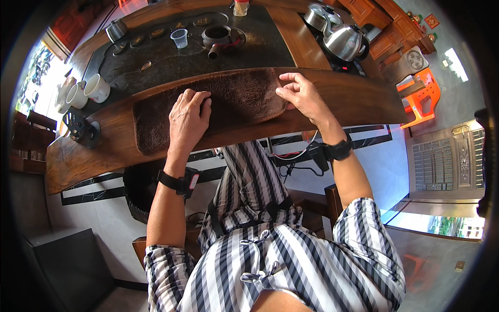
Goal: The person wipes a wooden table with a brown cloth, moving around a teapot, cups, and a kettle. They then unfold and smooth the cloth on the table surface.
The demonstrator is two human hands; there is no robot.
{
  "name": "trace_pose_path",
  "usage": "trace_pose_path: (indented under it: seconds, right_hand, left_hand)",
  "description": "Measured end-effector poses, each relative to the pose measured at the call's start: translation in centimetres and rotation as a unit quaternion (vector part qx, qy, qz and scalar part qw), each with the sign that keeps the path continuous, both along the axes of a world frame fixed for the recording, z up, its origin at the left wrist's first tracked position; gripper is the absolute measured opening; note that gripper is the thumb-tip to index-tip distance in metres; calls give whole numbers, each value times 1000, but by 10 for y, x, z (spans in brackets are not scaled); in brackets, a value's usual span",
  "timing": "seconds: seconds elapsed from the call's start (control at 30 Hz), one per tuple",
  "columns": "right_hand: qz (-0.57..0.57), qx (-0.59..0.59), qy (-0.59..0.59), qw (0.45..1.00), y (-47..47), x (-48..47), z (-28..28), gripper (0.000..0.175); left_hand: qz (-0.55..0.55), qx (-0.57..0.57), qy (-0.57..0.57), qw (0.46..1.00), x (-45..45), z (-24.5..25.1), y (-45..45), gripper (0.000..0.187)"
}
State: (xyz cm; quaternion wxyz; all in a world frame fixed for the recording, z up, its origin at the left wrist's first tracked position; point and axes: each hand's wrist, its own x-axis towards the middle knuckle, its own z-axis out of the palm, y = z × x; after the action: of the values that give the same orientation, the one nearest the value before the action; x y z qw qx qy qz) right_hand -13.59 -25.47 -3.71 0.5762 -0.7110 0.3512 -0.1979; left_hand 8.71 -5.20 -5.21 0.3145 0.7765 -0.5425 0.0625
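A dark brown plush tea towel (241,91) lies spread along the front of the wooden tea table (351,97). My left hand (190,117) rests palm down on the towel's left half, fingers bent and the thumb a little apart. At the towel's right end is my right hand (302,93), its thumb and fingers spread beside the edge. Nothing shows between those fingers; whether the lower ones touch the cloth is hard to tell. Beyond the towel, a dark teapot (218,39) with a side handle and a clear plastic cup (180,38) stand on the stone tea tray (257,54).
White mugs (97,88) and a black holder (80,128) stand at the left. A small metal pitcher (116,30) sits at the far left. Steel kettles (343,43) occupy the cooker at the right. A jar (241,7) stands at the back, and an orange stool (425,97) beyond the table's right end.
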Motion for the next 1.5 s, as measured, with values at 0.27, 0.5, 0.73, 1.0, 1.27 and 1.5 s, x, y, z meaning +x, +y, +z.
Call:
trace_pose_path:
  seconds: [0.27,0.5,0.73,1.0,1.27,1.5]
  right_hand:
    - [64,-100,101,988,2,-14,2,37]
    - [96,-105,33,989,-2,-13,-1,44]
    - [129,-128,117,976,7,-24,13,48]
    - [116,-148,97,977,8,-22,5,46]
    - [113,-71,61,989,12,-34,-1,48]
    - [145,-127,45,980,10,-42,-1,51]
  left_hand:
    - [3,3,6,1000,0,1,0,17]
    - [0,-3,0,1000,1,-1,0,17]
    - [3,-4,2,1000,2,-2,0,17]
    - [0,-2,0,1000,2,-2,0,16]
    - [3,2,0,1000,2,-2,-1,16]
    - [5,2,-2,1000,3,-2,-1,17]
